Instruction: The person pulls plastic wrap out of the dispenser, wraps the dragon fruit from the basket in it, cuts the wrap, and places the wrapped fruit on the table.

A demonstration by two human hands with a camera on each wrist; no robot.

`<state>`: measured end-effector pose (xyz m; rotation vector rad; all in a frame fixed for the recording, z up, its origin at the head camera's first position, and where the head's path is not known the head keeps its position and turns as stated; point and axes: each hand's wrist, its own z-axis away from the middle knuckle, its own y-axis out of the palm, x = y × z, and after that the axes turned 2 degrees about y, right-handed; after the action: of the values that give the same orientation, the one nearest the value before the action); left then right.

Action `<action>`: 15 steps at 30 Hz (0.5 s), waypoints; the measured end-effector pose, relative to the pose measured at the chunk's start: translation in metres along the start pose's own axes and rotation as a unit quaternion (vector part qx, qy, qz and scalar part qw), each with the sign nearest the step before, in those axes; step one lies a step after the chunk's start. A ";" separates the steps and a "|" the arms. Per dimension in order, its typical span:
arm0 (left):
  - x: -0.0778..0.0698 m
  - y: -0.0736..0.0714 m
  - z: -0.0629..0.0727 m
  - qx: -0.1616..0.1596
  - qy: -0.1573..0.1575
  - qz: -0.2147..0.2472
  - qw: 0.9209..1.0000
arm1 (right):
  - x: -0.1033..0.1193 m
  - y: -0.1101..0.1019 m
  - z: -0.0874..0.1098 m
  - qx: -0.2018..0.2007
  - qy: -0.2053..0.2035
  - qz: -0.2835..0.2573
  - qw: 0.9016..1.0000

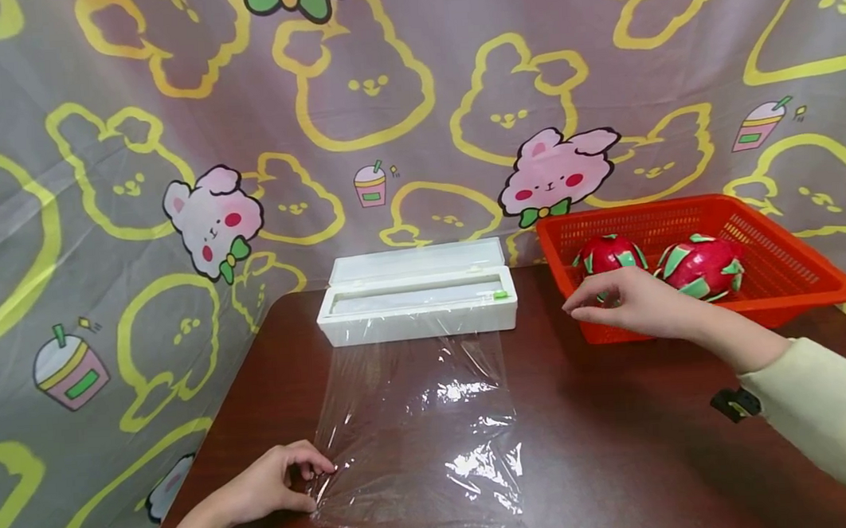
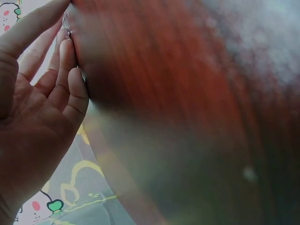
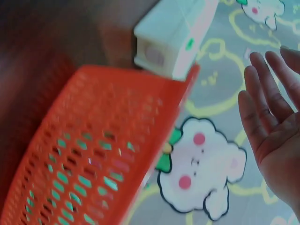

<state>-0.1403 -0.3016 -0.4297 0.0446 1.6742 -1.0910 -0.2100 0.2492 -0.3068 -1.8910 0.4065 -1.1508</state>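
Note:
A white cling film dispenser box (image 1: 419,320) stands at the back of the table, lid raised. Clear cling film (image 1: 417,432) runs from it toward me, flat over the tabletop. My left hand (image 1: 265,483) touches the film's near left edge, thumb and index fingertips apart. In the left wrist view, the left hand's fingers (image 2: 61,89) are gently bent. My right hand (image 1: 636,301) hovers at the front left of the red basket (image 1: 818,275), holding nothing. In the right wrist view, the right hand's fingers (image 3: 262,93) are extended. Two dragon fruits (image 1: 703,265) (image 1: 612,254) lie in the basket.
A green slider (image 1: 500,295) sits at the right end of the dispenser. The table (image 1: 619,445) is dark brown wood. A grey cloth (image 1: 399,74) with cartoon prints hangs behind and to the left. A black strap (image 1: 735,404) shows at my right sleeve.

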 end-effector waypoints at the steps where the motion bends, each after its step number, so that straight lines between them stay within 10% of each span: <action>1: 0.000 0.000 0.000 0.001 0.001 -0.002 1.000 | -0.001 -0.004 0.000 -0.011 -0.003 0.007 1.000; 8: 0.000 -0.002 0.000 0.006 -0.002 0.002 1.000 | -0.014 -0.030 -0.002 -0.067 -0.020 0.055 0.996; 15: 0.002 0.001 0.000 -0.001 0.033 -0.010 0.999 | -0.030 -0.053 -0.006 -0.098 0.072 0.061 0.991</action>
<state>-0.1411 -0.3020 -0.4315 0.0641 1.7381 -1.1126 -0.2381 0.2958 -0.2800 -1.9261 0.7281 -1.2049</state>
